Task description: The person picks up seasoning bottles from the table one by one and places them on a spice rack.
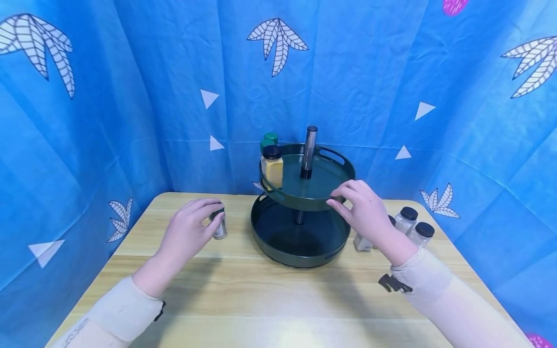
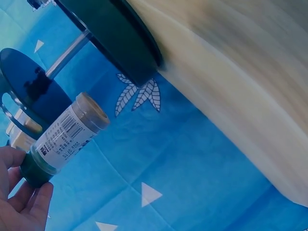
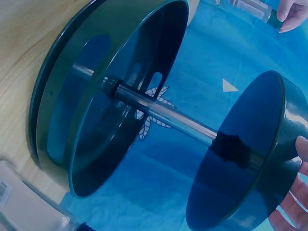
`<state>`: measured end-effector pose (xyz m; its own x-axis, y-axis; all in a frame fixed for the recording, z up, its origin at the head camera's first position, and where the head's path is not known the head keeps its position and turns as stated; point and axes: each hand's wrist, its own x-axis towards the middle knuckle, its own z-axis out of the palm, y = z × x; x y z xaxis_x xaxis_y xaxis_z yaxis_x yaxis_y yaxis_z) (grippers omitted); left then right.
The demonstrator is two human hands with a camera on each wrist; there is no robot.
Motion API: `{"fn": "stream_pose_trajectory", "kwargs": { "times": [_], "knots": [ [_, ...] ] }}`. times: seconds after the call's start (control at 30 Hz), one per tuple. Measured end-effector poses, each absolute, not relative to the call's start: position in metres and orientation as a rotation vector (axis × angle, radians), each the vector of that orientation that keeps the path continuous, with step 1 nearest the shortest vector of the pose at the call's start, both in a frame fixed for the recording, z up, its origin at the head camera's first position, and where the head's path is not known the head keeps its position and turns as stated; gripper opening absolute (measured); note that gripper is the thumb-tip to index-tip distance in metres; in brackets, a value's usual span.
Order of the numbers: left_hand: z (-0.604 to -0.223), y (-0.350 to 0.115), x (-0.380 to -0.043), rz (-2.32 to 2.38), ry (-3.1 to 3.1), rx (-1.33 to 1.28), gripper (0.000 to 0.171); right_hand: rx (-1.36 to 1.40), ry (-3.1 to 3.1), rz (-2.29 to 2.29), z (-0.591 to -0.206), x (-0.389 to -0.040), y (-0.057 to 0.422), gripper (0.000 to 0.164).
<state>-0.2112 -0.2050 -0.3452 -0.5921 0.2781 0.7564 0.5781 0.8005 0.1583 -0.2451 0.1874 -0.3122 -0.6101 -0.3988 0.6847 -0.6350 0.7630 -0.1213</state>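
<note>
Green-capped jar (image 1: pixel 220 230): transparent, white label with barcode, roughly upright in the left hand (image 1: pixel 189 227), cap pinched between thumb and fingers. Base clear of the tabletop in the left wrist view. Position: left of the two-tier stand, well apart from the right hand (image 1: pixel 363 209).

Right hand: thumb and fingers pinched at the near right rim of the upper tray (image 1: pixel 328 166). Hands well apart from each other, on opposite sides of the stand.

Two-tier stand: dark green, round, with metal post (image 1: pixel 309 151) through the middle. Upper tray: raised rim, handle slot (image 1: pixel 331 155) at the far right. Along its left edge, one black-lidded jar (image 1: pixel 273 170) with yellow contents, and two green lids (image 1: pixel 271 137) just behind. Bare floor at centre and right. Lower tray (image 1: pixel 300 261): raised wall, dark bare floor in the visible part, partly overhung by the upper tray.

Open room: strip of tabletop between green-capped jar and lower tray; broad stretch in front of the stand. Closer quarters on the right: clear jars (image 1: pixel 420 236) with black lids, grouped near the right table edge, partly hidden behind the right wrist.

Surface: table (image 1: pixel 278 304), pale wood grain, rounded far corners, bright glare at the near middle. Surround: blue curtain (image 1: pixel 365 72) behind and on both sides, printed with white leaves and triangles. Pale sleeves (image 1: pixel 452 295) on both arms, black buckle (image 1: pixel 395 283) at the right cuff.
</note>
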Motion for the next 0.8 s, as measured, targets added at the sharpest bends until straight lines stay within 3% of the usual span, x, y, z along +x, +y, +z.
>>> {"fn": "stream_pose_trajectory", "kwargs": {
  "times": [0.8],
  "knots": [
    [-0.327, -0.187, -0.213, -0.489, -2.197, -0.723, 0.024, 0.751, -2.317, 0.468, -0.31, -0.244, 0.187, 0.02]
  ]
}}
